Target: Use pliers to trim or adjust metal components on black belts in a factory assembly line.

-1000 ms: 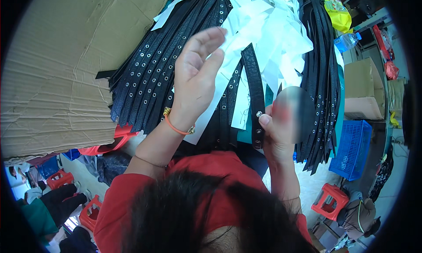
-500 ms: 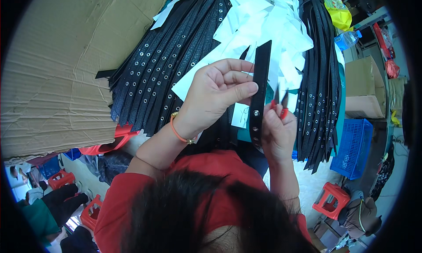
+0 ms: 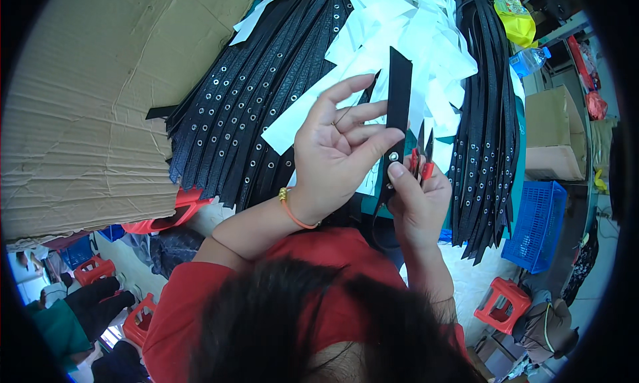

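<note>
A black belt (image 3: 399,93) with silver eyelets stands nearly upright in front of me, its square end up. My left hand (image 3: 339,143) pinches it from the left between thumb and fingers, the index finger lifted away. Lower down, the thumb of my right hand (image 3: 419,203) presses on the belt beside an eyelet. That same hand also holds small scissors (image 3: 426,163) with red handles, their blades pointing up and slightly apart. The belt's lower end curves down out of sight between my hands.
Black eyeleted belts (image 3: 233,110) lie fanned out on the left, and another bundle (image 3: 482,136) lies on the right. White paper strips (image 3: 379,30) cover the middle. Cardboard (image 3: 86,103) rises at the left. A blue basket (image 3: 534,226), a red stool (image 3: 502,305) and a water bottle (image 3: 529,61) are at the right.
My left index finger has lifted off, and the thumb now lies across the belt. The belt has moved up slightly. My right thumb has come onto it, and the scissors have shifted slightly left.
</note>
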Demonstrator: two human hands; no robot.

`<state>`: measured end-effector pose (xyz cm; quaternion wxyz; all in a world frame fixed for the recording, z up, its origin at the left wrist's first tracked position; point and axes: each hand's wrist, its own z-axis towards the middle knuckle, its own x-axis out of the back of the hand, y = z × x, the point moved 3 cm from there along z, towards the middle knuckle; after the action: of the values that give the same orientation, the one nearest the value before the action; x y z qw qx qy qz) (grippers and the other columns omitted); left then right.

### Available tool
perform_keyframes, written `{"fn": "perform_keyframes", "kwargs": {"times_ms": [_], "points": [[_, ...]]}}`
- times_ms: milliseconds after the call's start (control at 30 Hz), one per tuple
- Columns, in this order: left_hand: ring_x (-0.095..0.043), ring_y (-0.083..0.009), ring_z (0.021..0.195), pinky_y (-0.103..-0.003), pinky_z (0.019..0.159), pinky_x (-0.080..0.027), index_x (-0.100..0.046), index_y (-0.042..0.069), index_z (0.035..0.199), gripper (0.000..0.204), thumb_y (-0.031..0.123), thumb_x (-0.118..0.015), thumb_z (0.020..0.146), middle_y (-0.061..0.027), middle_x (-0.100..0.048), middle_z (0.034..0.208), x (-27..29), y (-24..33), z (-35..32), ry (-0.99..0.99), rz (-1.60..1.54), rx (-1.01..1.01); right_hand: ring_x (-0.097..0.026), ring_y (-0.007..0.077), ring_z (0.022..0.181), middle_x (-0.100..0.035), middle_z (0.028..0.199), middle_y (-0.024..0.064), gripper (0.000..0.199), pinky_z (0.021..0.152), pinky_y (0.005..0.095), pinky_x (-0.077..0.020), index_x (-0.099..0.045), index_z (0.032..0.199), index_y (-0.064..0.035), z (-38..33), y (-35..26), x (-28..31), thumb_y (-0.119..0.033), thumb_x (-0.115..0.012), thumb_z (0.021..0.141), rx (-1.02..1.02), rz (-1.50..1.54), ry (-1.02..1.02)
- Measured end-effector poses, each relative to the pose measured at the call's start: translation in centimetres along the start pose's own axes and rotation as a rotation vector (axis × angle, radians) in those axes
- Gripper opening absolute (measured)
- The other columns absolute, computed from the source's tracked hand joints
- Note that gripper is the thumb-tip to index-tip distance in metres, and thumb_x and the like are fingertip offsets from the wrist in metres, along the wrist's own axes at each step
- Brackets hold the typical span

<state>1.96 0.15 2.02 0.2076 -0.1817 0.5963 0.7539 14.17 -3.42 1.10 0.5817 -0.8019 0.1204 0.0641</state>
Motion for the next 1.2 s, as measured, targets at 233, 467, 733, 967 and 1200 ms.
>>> {"fn": "perform_keyframes", "kwargs": {"times_ms": [233, 467, 733, 967, 1200], "points": [[-0.062, -0.0126, 0.075, -0.022, 0.066, -0.052, -0.045, -0.003, 0.107, 0.032, -0.004, -0.06, 0.079, -0.0132, -0.061, 0.085, 1.0, -1.0, 0.9, 0.06, 0.008, 0.088, -0.043, -0.0016, 0.053, -0.053, 0.065, -0.0032, 0.015, 0.046, 0.0134, -0.03, -0.048, 0.083, -0.0026, -0.4, 1.1, -0.8, 0.001, -0.062, 0.079, 0.254, -0.073, -0.037], [-0.061, -0.0116, 0.065, -0.023, 0.058, -0.054, -0.05, -0.003, 0.101, 0.02, 0.0, -0.058, 0.082, -0.0101, -0.062, 0.081, 0.7, -1.1, 1.4, 0.032, -0.041, 0.172, -0.045, 0.001, 0.063, -0.053, 0.072, 0.0005, 0.025, 0.057, 0.014, -0.0324, -0.045, 0.098, 0.0003, -0.8, -4.1, 1.9, -0.01, -0.06, 0.08, 0.58, -0.448, -0.006], [-0.059, -0.0089, 0.062, -0.02, 0.056, -0.051, -0.051, -0.003, 0.093, 0.011, 0.002, -0.055, 0.085, -0.0067, -0.059, 0.077, 0.2, -1.5, 1.3, 0.01, 0.046, 0.121, -0.041, 0.0069, 0.043, -0.046, 0.057, 0.001, 0.029, 0.039, 0.0193, -0.0294, -0.055, 0.082, 0.0001, 0.1, -8.4, 1.1, -0.014, -0.076, 0.068, 1.15, -1.398, -0.059], [-0.054, -0.0063, 0.06, -0.017, 0.051, -0.045, -0.048, -0.003, 0.093, 0.009, 0.004, -0.051, 0.088, -0.005, -0.056, 0.074, -0.3, -2.3, 1.1, -0.015, 0.172, 0.044, -0.047, 0.0176, 0.044, -0.046, 0.056, 0.0056, 0.026, 0.039, 0.0271, -0.034, -0.054, 0.079, -0.0005, 1.0, -8.5, 1.1, -0.013, -0.074, 0.067, 1.164, -1.407, -0.148], [-0.046, -0.0013, 0.055, -0.016, 0.047, -0.037, -0.049, -0.002, 0.089, 0.003, 0.0, -0.049, 0.087, -0.0015, -0.053, 0.07, -0.3, -2.8, 1.1, 0.019, 0.297, -0.077, -0.046, 0.0168, 0.043, -0.044, 0.056, 0.0053, 0.026, 0.039, 0.0265, -0.0332, -0.053, 0.077, -0.0004, 1.4, -7.0, 1.4, -0.014, -0.074, 0.068, 1.169, -1.338, -0.066]]}}
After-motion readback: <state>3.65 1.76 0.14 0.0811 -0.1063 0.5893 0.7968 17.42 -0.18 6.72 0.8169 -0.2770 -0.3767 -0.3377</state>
